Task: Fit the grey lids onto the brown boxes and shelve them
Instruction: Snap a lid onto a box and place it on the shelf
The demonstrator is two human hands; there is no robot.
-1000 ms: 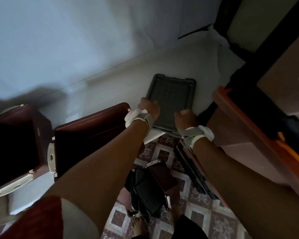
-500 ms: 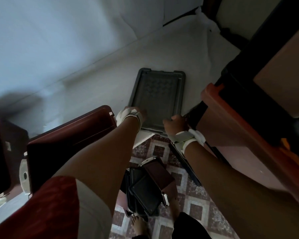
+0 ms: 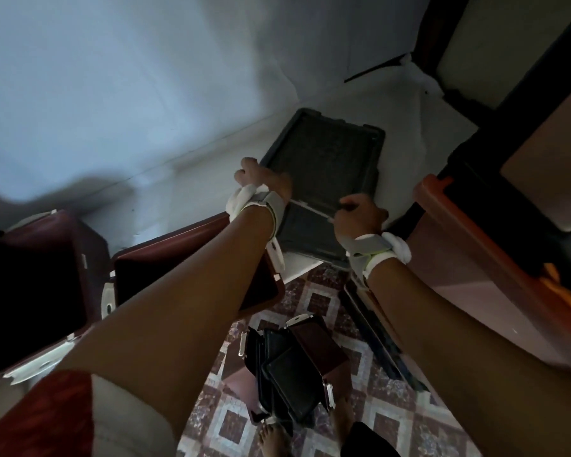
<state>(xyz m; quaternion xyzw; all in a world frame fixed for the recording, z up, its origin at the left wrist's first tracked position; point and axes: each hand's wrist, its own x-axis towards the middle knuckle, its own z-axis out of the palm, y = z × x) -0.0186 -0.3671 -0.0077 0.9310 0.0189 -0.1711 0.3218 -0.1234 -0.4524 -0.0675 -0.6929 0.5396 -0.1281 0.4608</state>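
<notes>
The textured grey lid [image 3: 327,153] has lifted, left hand [image 3: 264,179] and right hand [image 3: 360,216] gripping it.

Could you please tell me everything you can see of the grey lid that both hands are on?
The grey lid is a dark, flat rectangle, plastic by its look, with a raised rim, clipped corners and a finely textured panel inside. It lies recessed side up over the white surface. The left hand grips its left edge; the right hand grips its near right part. A thin pale line crosses it between the hands; whether that is a lifted edge cannot be told.
</notes>
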